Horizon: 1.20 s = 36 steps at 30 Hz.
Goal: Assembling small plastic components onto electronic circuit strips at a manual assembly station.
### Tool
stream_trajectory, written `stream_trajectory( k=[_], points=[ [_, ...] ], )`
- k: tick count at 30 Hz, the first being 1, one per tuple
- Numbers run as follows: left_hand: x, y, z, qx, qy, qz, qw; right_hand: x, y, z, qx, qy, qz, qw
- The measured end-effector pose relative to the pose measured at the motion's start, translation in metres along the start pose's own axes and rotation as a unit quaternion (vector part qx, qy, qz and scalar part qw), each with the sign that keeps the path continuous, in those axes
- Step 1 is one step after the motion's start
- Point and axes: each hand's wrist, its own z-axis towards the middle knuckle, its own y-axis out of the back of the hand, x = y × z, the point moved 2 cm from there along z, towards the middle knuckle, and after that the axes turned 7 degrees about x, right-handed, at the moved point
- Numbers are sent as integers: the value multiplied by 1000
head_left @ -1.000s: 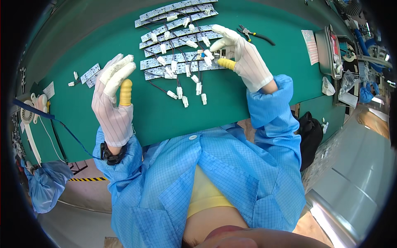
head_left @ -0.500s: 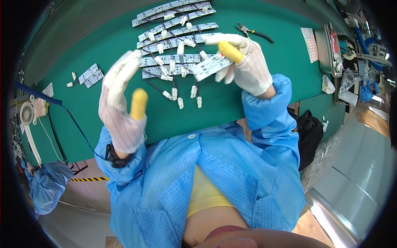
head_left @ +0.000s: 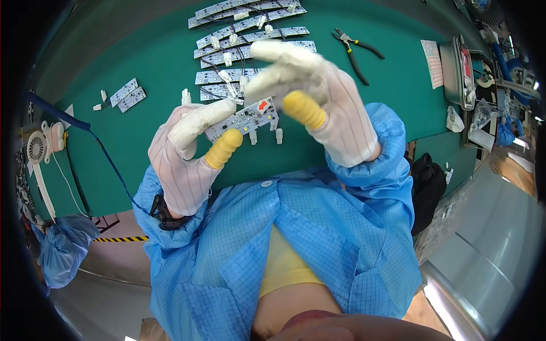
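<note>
My left hand, in a striped white glove with a yellow cot on the thumb, pinches a white circuit board by its left end. A small red arrow sticker is on the board's top face near its right end. Just right of the board, my right hand, gloved the same way, has its fingers stretched out and its thumb apart. Those fingers are slightly blurred, and I see nothing between them. Beyond both hands lie rows of circuit boards with dark wires and white connectors, partly hidden by my hands.
Diagonal cutters with black and yellow handles lie open at the far right. Two small boards sit at the left. A metal tray and a sticker sheet are at the right edge. A blue coiled cord runs to my left wrist.
The board has passed from my right hand to my left, which has closed on it. My right hand has opened. The cutters appear turned and more widely open.
</note>
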Motion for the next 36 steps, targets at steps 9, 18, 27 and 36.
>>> stream_trajectory(
  k=[9, 18, 27, 36],
  points=[
    [-6, -2, -1, -5, -85, 127, 988, 14, -11, -7, -81, 226, -538, 808],
    [-6, -6, -5, -54, 0, 14, 998, 10, -19, -4, -110, 225, -434, 865],
    [-4, -11, 2, -32, -86, 163, 982, -3, -10, -2, -132, 222, -418, 871],
    [-4, -11, -6, -29, -29, 113, 993, -9, -18, -4, -117, 248, -471, 838]
  ],
)
